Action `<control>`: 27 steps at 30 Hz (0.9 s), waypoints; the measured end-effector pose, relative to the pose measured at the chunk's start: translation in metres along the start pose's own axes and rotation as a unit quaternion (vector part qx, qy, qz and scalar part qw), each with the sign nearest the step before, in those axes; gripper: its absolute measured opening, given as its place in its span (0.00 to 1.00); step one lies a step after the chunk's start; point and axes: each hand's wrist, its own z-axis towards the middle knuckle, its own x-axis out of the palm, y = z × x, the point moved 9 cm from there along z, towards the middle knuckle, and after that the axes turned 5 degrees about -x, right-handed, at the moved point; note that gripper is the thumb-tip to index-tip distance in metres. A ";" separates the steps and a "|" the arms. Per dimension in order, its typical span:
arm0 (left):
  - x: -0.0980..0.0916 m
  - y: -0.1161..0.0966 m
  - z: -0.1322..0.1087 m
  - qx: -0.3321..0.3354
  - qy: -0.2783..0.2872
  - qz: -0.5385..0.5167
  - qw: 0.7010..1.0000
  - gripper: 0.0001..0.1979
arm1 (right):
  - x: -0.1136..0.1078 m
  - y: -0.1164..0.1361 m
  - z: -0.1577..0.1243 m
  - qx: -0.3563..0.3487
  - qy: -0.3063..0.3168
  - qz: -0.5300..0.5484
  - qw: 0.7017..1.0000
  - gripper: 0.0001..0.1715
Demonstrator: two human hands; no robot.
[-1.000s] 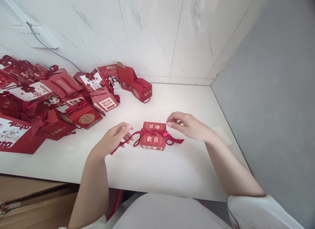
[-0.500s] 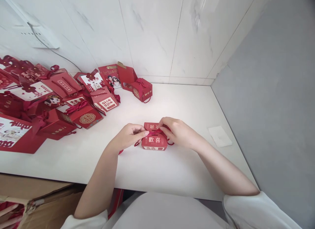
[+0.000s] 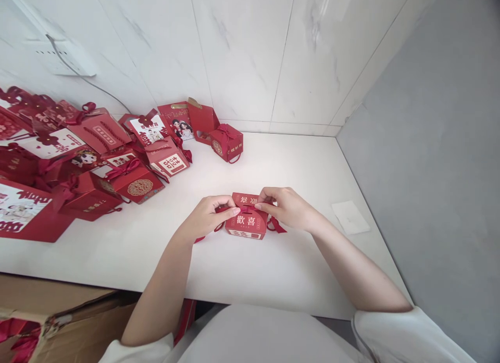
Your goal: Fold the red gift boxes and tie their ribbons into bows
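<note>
A small red gift box [image 3: 246, 228] with pale Chinese characters lies on the white table in front of me. Across its top runs a red ribbon [image 3: 247, 209], knotted near the middle. My left hand [image 3: 209, 214] pinches the ribbon at the left of the knot between thumb and forefinger. On the other side, my right hand [image 3: 287, 207] pinches the ribbon close to the box's right edge. A loose ribbon tail [image 3: 277, 225] hangs out past the box on the right, under my right hand. Cord handles loop out at both sides of the box.
Many red gift boxes [image 3: 138, 186] are piled at the left. Another red box [image 3: 227, 143] stands by the tiled wall. A white tissue [image 3: 350, 217] lies at the right. Below the table's front edge, at left, is an open cardboard box [image 3: 78, 321].
My right fingers have shifted slightly and now pinch with thumb and forefinger apart from the palm. A ribbon tail has come into view at the right. The box has turned a little.
</note>
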 end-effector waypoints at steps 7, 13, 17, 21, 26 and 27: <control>-0.004 -0.003 0.002 0.015 0.008 -0.008 1.000 0.15 | 0.000 -0.006 0.001 -0.018 -0.018 -0.025 0.999 0.09; -0.014 -0.014 0.004 0.043 0.001 0.064 0.997 0.10 | 0.000 -0.006 0.005 -0.016 -0.016 -0.030 0.999 0.09; -0.016 -0.039 0.002 0.139 -0.098 0.143 0.975 0.14 | 0.002 -0.008 0.004 0.000 -0.005 -0.015 1.000 0.10; 0.008 -0.036 0.010 0.132 -0.073 0.144 0.978 0.07 | 0.002 -0.009 0.002 0.009 -0.004 0.001 1.000 0.10; 0.015 -0.026 0.017 0.132 -0.071 0.104 0.983 0.05 | 0.003 -0.008 0.002 0.002 0.010 0.004 1.000 0.12; 0.015 -0.024 0.018 0.132 -0.065 0.096 0.984 0.04 | 0.003 -0.008 0.003 0.003 0.012 0.008 1.000 0.12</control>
